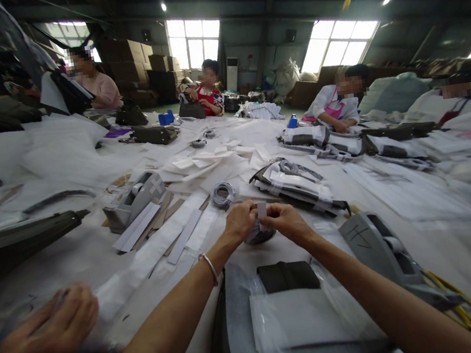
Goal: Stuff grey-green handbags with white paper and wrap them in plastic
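My left hand [239, 221] and my right hand [286, 220] meet over the middle of the white-covered table [424, 243]. Both are closed in a pinch on a small pale strip [262, 210] held upright between them. A coiled grey roll [259, 235] lies right under the hands, partly hidden. In front of me lies a dark olive folded piece [288, 276] on clear plastic wrapping [295, 320]. A bracelet [210, 268] sits on my left wrist.
Grey tape dispensers stand at right [383, 249] and left [133, 199]. Yellow-handled scissors [463, 302] lie at right. White strips [168, 232], a grey coil [223, 193] and wrapped dark items [302, 182] cover the table. Another person's hand [58, 321] rests at lower left; several co-workers sit around.
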Demonstrator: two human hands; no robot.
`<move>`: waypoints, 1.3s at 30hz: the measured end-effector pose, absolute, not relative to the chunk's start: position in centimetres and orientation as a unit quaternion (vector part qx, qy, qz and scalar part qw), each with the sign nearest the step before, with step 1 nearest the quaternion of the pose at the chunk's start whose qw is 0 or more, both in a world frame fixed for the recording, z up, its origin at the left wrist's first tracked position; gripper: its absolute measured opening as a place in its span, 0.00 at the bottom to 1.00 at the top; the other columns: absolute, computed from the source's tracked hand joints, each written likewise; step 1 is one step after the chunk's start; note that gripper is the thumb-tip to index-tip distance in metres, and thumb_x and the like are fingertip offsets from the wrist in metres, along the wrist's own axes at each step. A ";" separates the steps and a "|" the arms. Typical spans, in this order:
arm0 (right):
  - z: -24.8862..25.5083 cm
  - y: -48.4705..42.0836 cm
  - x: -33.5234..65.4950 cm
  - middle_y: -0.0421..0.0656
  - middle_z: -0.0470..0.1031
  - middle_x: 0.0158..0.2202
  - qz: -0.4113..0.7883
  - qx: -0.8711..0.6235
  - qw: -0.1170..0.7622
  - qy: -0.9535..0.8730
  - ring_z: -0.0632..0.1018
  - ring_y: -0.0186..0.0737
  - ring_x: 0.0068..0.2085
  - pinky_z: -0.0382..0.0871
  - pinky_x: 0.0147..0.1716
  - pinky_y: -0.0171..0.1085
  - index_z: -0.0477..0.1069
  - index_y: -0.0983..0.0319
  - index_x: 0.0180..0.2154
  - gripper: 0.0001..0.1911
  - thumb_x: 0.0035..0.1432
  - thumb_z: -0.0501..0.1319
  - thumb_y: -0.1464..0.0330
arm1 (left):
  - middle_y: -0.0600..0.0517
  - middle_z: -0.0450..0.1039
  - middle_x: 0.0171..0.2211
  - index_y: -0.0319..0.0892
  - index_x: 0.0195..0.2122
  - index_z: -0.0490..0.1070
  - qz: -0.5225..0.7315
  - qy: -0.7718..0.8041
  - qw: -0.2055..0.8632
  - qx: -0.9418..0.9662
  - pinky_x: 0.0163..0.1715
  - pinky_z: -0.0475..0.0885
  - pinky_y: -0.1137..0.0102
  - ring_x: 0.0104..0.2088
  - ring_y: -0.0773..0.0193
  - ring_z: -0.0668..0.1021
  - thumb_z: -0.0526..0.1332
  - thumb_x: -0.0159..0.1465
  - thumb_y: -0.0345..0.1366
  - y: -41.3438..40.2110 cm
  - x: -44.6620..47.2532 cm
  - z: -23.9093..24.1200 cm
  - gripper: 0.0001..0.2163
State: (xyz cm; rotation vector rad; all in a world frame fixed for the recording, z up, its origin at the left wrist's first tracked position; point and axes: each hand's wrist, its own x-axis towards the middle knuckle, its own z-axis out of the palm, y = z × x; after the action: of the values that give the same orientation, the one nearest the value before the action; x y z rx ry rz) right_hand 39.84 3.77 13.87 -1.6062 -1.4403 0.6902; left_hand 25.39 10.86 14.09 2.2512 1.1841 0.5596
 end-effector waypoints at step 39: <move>17.3 5.0 40.0 0.38 0.75 0.21 0.187 -0.621 0.179 -0.740 0.71 0.32 0.23 0.58 0.24 0.31 0.80 0.64 0.26 0.06 0.49 0.63 0.73 | 0.54 0.73 0.27 0.38 0.33 0.74 0.147 0.291 0.512 0.795 0.27 0.62 0.72 0.29 0.64 0.73 0.64 0.50 0.38 11.8 22.7 12.8 0.11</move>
State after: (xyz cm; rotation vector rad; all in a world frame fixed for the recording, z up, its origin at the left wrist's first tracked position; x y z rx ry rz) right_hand 40.01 5.05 17.26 -1.7568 -2.0911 0.5284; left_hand 22.72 11.81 12.76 1.9128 0.7011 0.3533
